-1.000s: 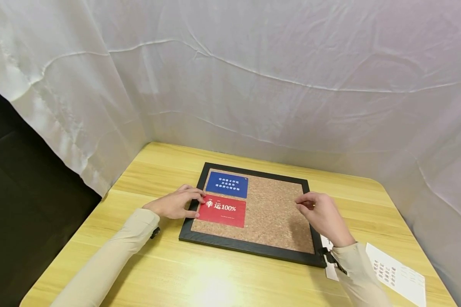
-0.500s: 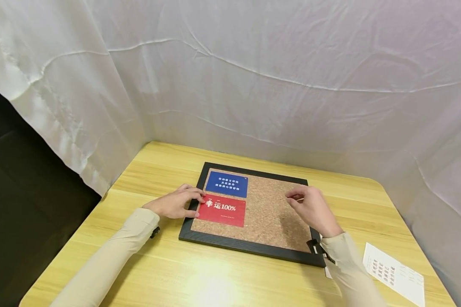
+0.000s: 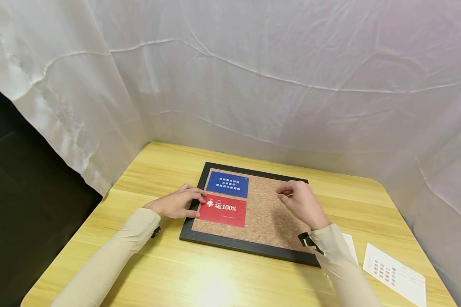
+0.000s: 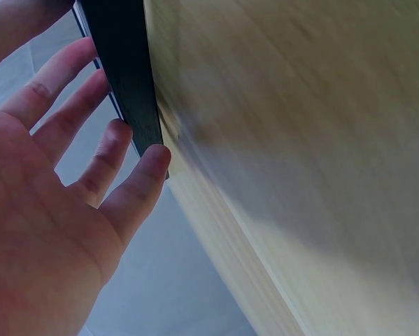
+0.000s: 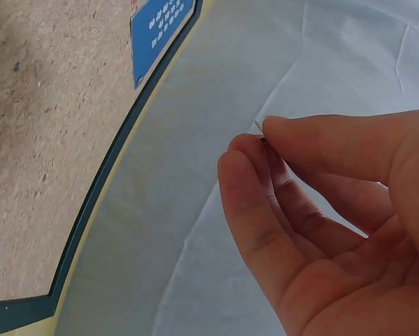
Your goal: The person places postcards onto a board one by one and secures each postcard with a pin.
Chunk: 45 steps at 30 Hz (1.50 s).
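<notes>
With the red card [image 3: 222, 210] steadied by the spread left hand [image 3: 175, 204], the pin [image 5: 259, 130] pinched in the right hand [image 3: 299, 203] is best pressed straight down into the cork board [image 3: 276, 213].

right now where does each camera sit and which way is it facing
Head: worn on the head, looking forward and down at the cork board with its red card; both sleeved arms, left hand and right hand show.
Left wrist: beside the palm, facing the board's black frame; the fingers touch it.
Right wrist: under the hand, facing the white cloth; thumb and fingertips pinch a pin.
Shared: the blue card appears in head and right wrist views.
</notes>
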Each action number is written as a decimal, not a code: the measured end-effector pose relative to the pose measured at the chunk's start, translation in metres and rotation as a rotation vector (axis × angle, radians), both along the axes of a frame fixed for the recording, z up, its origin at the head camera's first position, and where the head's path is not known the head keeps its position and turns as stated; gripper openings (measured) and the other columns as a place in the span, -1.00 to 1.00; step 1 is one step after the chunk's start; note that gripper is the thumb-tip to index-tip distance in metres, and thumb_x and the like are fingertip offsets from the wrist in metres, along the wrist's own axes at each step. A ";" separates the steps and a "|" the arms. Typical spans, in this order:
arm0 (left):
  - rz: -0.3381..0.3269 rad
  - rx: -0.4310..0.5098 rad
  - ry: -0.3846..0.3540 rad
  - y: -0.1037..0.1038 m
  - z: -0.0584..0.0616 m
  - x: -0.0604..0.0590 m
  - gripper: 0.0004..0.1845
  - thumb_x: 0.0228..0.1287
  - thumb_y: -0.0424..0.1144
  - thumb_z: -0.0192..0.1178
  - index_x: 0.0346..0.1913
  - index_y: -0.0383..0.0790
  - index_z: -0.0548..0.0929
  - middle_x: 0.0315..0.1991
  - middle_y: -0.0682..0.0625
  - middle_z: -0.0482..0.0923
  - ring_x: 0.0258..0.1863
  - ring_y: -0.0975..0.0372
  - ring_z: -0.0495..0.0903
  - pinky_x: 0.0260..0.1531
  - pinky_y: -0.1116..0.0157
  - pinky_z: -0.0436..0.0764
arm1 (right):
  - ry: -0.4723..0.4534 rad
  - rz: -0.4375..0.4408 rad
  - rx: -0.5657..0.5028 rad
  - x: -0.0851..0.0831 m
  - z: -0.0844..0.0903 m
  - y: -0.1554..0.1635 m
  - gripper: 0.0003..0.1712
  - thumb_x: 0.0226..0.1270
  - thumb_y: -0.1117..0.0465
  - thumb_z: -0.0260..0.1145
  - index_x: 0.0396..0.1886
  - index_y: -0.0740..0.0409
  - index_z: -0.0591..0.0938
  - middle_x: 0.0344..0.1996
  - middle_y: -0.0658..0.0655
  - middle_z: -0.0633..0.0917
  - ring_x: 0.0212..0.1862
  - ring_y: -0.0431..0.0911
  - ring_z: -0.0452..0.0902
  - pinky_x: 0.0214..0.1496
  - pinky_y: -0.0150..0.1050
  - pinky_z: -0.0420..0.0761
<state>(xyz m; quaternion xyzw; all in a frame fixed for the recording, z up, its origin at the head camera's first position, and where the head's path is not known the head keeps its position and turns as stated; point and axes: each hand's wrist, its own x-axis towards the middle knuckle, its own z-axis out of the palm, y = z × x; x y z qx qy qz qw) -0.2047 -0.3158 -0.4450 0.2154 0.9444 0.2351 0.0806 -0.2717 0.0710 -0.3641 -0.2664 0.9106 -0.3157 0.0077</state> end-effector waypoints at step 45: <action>0.007 0.001 -0.005 0.002 0.004 0.002 -0.56 0.36 -0.05 0.38 0.23 -0.08 0.66 0.49 -0.04 0.42 0.38 0.00 0.29 0.38 -0.13 0.42 | 0.036 0.148 0.113 -0.023 -0.043 -0.068 -0.80 0.27 0.54 0.28 -0.26 0.38 0.82 -0.25 0.29 0.83 -0.23 0.00 0.76 -0.14 -0.09 0.77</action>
